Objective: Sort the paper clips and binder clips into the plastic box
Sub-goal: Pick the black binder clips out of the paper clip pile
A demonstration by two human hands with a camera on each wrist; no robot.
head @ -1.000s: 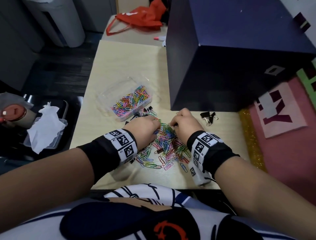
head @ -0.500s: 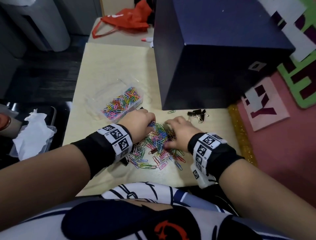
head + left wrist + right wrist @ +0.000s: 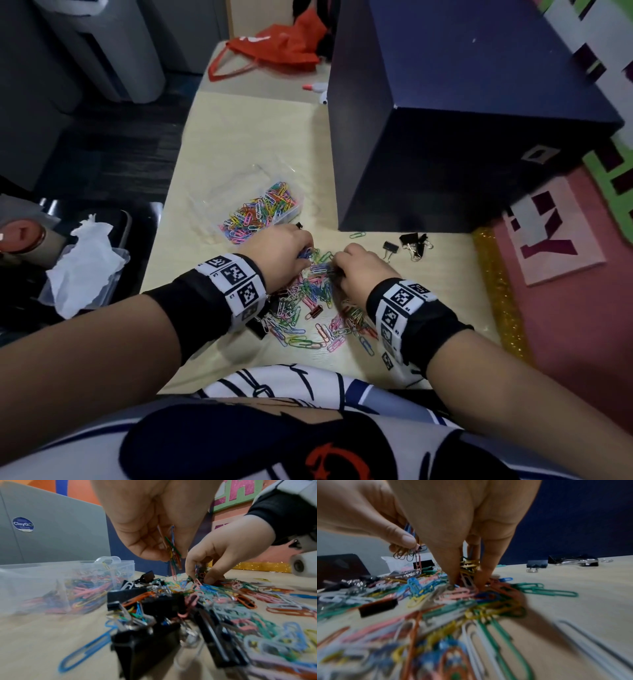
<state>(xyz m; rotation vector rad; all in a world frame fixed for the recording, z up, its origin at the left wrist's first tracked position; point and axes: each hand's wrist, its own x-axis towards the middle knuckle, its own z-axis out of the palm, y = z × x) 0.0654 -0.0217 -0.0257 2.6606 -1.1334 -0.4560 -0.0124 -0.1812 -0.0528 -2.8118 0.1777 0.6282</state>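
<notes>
Both hands are in the gathering step, picking paper clips out of the mixed pile (image 3: 308,305) on the table (image 3: 239,144). The left hand (image 3: 279,255) has its fingers closed on a small bunch of coloured paper clips (image 3: 173,553) that hangs just above the pile. The right hand (image 3: 359,270) pinches another bunch between thumb and fingers, with the fingertips (image 3: 453,580) down in the heap. The plastic box (image 3: 260,209), already partly full of paper clips, stands just beyond the left hand. A few binder clips (image 3: 409,245) lie apart, beyond the right hand; some others seem mixed in the pile under the left wrist, but that view is blurred. I judge the next move is to carry each bunch to the box without dropping loose clips.
</notes>
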